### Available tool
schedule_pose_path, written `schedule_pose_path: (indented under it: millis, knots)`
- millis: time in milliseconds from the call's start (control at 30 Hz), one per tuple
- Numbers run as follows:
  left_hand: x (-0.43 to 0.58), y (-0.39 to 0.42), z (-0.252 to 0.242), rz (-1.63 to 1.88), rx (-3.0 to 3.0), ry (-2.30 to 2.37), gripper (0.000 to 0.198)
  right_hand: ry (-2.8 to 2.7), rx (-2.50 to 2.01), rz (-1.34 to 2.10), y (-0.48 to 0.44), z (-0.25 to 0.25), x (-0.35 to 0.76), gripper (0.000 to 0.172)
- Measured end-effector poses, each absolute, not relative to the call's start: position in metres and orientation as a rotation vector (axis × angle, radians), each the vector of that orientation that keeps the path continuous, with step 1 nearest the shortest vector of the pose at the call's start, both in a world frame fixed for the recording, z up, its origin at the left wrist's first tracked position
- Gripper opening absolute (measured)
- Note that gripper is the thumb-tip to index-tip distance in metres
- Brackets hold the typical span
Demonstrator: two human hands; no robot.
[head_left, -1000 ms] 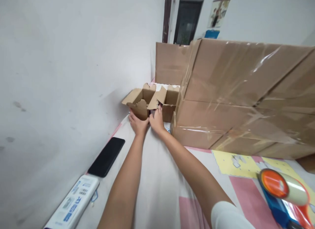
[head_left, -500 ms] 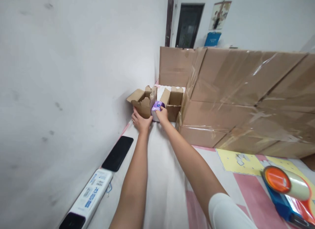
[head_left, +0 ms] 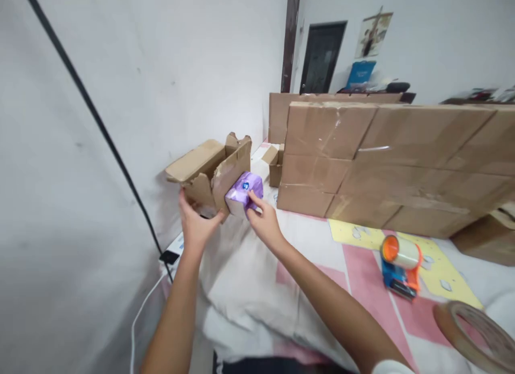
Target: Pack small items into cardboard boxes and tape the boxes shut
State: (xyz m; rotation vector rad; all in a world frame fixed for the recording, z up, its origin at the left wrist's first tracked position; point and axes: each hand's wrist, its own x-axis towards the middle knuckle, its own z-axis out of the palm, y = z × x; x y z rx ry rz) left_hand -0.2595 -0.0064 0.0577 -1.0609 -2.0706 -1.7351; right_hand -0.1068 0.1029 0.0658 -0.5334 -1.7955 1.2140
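My left hand (head_left: pixel 197 221) grips the near end of an open cardboard box (head_left: pixel 197 189) with torn flaps, holding it above the cloth close to the white wall. In my right hand (head_left: pixel 263 218) is a purple-and-white soft pack (head_left: pixel 249 187) with a small blue logo, pinched at its near end. The pack lies against the right outer side of the box. I cannot see what is inside the box. A second small open carton (head_left: pixel 276 173) stands farther back, beside the stacked boxes.
A wall of taped cardboard boxes (head_left: pixel 354 165) stands to the right. A tape dispenser (head_left: pixel 400 264) and a brown tape roll (head_left: pixel 470 331) lie on the pink-and-white cloth. A power strip with a black phone (head_left: pixel 169 257) is by the wall, and a black cable (head_left: pixel 96 116) crosses the left side.
Both hands have lifted the torn box and the purple pack off the cloth and brought them closer and to the left. The second carton stays behind. My view has shifted back and right.
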Motion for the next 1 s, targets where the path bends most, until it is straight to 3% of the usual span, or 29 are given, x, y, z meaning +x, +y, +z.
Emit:
schedule_pose_path:
  millis: [133, 300, 533, 733, 1000]
  knots:
    - [-0.194, -0.054, 0.025, -1.89, -1.135, -2.071, 0.116, -1.909, -0.506, 1.077, 0.035, 0.053, -0.009, 0.063]
    - [-0.109, -0.043, -0.02, -2.222, -1.388, -2.15, 0.118, -1.896, -0.779, 0.866, -0.005, 0.045, 0.098, 0.057]
    - [-0.047, 0.018, -0.053, -2.357, -1.7, -2.176, 0.119, -1.847, -1.02, 0.549, 0.013, 0.028, 0.169, 0.048]
    - [-0.044, 0.051, -0.066, -2.353, -2.053, -2.232, 0.113, -2.083, -0.802, 0.377, 0.029, -0.007, 0.191, 0.046]
    - [-0.055, 0.068, -0.075, -2.303, -2.018, -2.324, 0.061, -2.132, -0.928, 0.197, 0.043, 0.0, 0.214, 0.023]
